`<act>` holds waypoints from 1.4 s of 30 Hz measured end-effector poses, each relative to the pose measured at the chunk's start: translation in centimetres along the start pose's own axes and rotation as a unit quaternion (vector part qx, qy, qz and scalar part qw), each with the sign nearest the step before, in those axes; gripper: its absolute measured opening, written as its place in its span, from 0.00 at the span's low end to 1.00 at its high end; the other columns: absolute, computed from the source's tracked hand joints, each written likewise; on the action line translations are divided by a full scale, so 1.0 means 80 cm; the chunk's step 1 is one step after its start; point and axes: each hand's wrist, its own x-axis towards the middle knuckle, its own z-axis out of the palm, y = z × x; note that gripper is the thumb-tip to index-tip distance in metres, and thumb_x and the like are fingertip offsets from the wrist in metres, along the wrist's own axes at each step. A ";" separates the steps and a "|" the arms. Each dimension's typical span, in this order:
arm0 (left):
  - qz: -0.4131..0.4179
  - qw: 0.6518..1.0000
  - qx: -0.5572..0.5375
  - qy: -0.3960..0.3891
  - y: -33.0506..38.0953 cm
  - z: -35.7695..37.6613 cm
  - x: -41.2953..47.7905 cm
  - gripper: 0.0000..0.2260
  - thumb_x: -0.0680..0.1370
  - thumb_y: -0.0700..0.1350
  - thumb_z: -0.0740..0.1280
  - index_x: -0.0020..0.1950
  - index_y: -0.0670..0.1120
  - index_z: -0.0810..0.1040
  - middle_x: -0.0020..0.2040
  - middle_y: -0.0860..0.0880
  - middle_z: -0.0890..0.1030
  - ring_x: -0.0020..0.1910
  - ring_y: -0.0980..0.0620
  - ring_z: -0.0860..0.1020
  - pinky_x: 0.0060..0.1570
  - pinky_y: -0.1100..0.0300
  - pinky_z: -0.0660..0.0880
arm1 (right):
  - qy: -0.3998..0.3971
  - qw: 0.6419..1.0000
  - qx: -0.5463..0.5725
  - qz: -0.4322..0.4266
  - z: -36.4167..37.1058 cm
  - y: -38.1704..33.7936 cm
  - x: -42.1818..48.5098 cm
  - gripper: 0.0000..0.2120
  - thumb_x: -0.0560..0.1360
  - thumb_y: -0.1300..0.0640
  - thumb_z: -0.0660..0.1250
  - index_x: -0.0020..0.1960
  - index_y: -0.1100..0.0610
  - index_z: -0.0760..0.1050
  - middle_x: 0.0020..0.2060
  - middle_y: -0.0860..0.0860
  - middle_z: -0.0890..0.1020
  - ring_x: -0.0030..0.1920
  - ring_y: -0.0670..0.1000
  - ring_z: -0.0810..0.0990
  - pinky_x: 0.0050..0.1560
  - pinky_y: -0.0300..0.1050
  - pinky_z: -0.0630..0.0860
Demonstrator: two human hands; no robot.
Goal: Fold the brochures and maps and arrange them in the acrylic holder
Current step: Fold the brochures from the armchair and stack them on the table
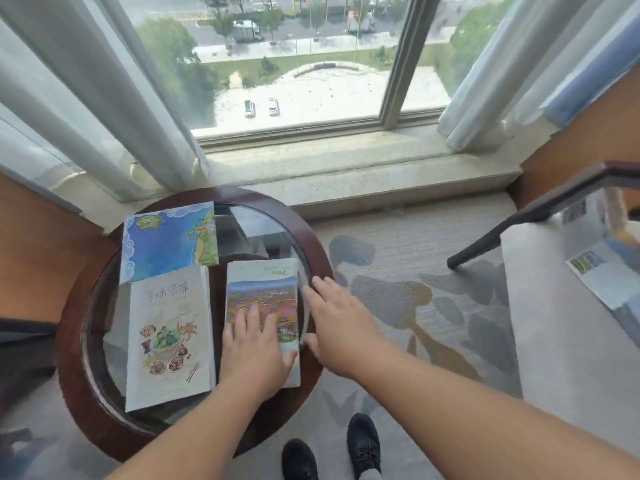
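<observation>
Three folded papers lie on a round glass-topped table point(298, 223). A blue map point(166, 242) sits at the far left, with a white food brochure point(169, 334) just in front of it. To their right lies a landscape brochure point(263, 289). My left hand point(254, 351) presses flat on its near half, fingers straight. My right hand point(337, 322) rests with straight fingers at the brochure's right edge, on the table rim. The clear acrylic holder point(601, 216) stands at the far right on a white surface, blurred.
A leaflet point(604, 275) lies on the white surface point(554, 323) at right, beside a dark chair arm point(519, 220). A window sill point(346, 168) and curtains stand behind the table. Patterned carpet point(398, 289) lies between table and chair. My shoes point(363, 441) are below.
</observation>
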 end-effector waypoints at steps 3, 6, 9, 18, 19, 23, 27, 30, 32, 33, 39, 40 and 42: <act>0.058 0.998 -0.001 0.038 0.045 -0.038 -0.014 0.30 0.79 0.60 0.56 0.77 0.49 0.56 0.78 0.45 0.58 0.77 0.44 0.52 0.75 0.49 0.52 | 0.039 0.997 0.036 0.064 -0.032 0.037 -0.067 0.32 0.79 0.51 0.63 0.78 0.56 0.55 0.78 0.54 0.56 0.78 0.54 0.52 0.75 0.50 0.55; 0.150 0.986 -0.012 0.065 0.124 -0.071 -0.040 0.28 0.78 0.58 0.60 0.75 0.48 0.62 0.70 0.47 0.69 0.71 0.47 0.64 0.68 0.54 0.62 | 0.075 0.985 0.071 0.137 -0.066 0.087 -0.140 0.27 0.79 0.51 0.63 0.74 0.56 0.60 0.74 0.53 0.62 0.76 0.54 0.57 0.73 0.51 0.62; 0.226 0.971 -0.042 0.059 0.216 -0.093 -0.076 0.26 0.79 0.56 0.60 0.75 0.49 0.63 0.69 0.49 0.71 0.69 0.48 0.67 0.65 0.55 0.64 | 0.094 0.971 0.097 0.196 -0.098 0.143 -0.211 0.25 0.79 0.52 0.62 0.73 0.55 0.62 0.72 0.52 0.65 0.73 0.54 0.62 0.70 0.54 0.66; 0.323 0.942 -0.052 0.070 0.493 -0.121 -0.152 0.23 0.80 0.54 0.59 0.74 0.50 0.63 0.70 0.48 0.70 0.68 0.47 0.67 0.64 0.55 0.64 | 0.157 0.924 0.171 0.304 -0.139 0.337 -0.406 0.21 0.80 0.52 0.59 0.72 0.51 0.66 0.69 0.50 0.70 0.67 0.53 0.71 0.63 0.50 0.72; 0.330 0.941 -0.048 0.064 0.521 -0.119 -0.157 0.24 0.80 0.54 0.59 0.75 0.50 0.62 0.70 0.48 0.70 0.68 0.47 0.67 0.64 0.54 0.65 | 0.162 0.919 0.175 0.314 -0.140 0.358 -0.423 0.21 0.80 0.52 0.59 0.72 0.52 0.66 0.70 0.50 0.69 0.67 0.53 0.71 0.63 0.50 0.72; 0.363 0.930 -0.042 0.043 0.621 -0.106 -0.173 0.23 0.79 0.53 0.60 0.74 0.50 0.63 0.69 0.47 0.70 0.68 0.46 0.67 0.64 0.53 0.67 | 0.183 0.895 0.198 0.355 -0.142 0.433 -0.477 0.21 0.79 0.53 0.59 0.72 0.52 0.67 0.70 0.50 0.69 0.66 0.53 0.71 0.60 0.49 0.72; 0.395 0.918 -0.019 0.020 0.689 -0.086 -0.175 0.22 0.79 0.53 0.59 0.72 0.49 0.64 0.68 0.46 0.71 0.67 0.46 0.68 0.63 0.52 0.67 | 0.193 0.870 0.212 0.401 -0.131 0.484 -0.513 0.21 0.78 0.53 0.59 0.70 0.52 0.69 0.67 0.50 0.71 0.63 0.54 0.73 0.56 0.48 0.74; 0.422 0.906 0.011 -0.008 0.731 -0.065 -0.166 0.21 0.79 0.54 0.59 0.70 0.48 0.65 0.66 0.46 0.72 0.65 0.45 0.69 0.63 0.51 0.67 | 0.197 0.848 0.223 0.439 -0.120 0.514 -0.534 0.18 0.77 0.53 0.60 0.66 0.53 0.71 0.64 0.51 0.73 0.59 0.55 0.75 0.53 0.50 0.76; 0.442 0.896 0.026 -0.023 0.760 -0.051 -0.156 0.21 0.79 0.54 0.59 0.71 0.49 0.65 0.66 0.46 0.72 0.65 0.45 0.69 0.63 0.51 0.67 | 0.202 0.833 0.233 0.460 -0.114 0.531 -0.544 0.19 0.77 0.54 0.60 0.67 0.52 0.71 0.64 0.51 0.73 0.60 0.55 0.76 0.54 0.50 0.76; 0.456 0.889 0.035 -0.027 0.776 -0.043 -0.151 0.22 0.79 0.54 0.59 0.71 0.49 0.65 0.66 0.46 0.72 0.65 0.45 0.69 0.62 0.51 0.67 | 0.211 0.824 0.235 0.471 -0.111 0.541 -0.549 0.19 0.77 0.54 0.61 0.68 0.52 0.71 0.65 0.51 0.73 0.61 0.55 0.75 0.55 0.50 0.76; 0.495 0.862 0.091 -0.060 0.855 0.013 -0.130 0.21 0.78 0.55 0.60 0.69 0.49 0.65 0.64 0.46 0.73 0.65 0.45 0.69 0.62 0.50 0.67 | 0.226 0.778 0.265 0.524 -0.083 0.608 -0.570 0.21 0.78 0.52 0.62 0.70 0.51 0.69 0.67 0.49 0.72 0.63 0.53 0.75 0.58 0.47 0.73; 0.495 0.861 0.101 -0.063 0.866 0.024 -0.127 0.21 0.78 0.55 0.60 0.69 0.49 0.65 0.63 0.46 0.73 0.65 0.45 0.69 0.62 0.50 0.67 | 0.224 0.774 0.269 0.528 -0.076 0.618 -0.572 0.21 0.79 0.52 0.62 0.71 0.52 0.69 0.67 0.50 0.72 0.63 0.53 0.74 0.59 0.47 0.73; 0.488 0.863 0.114 -0.063 0.892 0.045 -0.118 0.22 0.78 0.56 0.60 0.69 0.49 0.64 0.63 0.46 0.73 0.64 0.44 0.70 0.60 0.50 0.68 | 0.221 0.767 0.280 0.533 -0.062 0.641 -0.574 0.21 0.79 0.52 0.61 0.71 0.52 0.68 0.67 0.50 0.71 0.64 0.53 0.74 0.60 0.48 0.73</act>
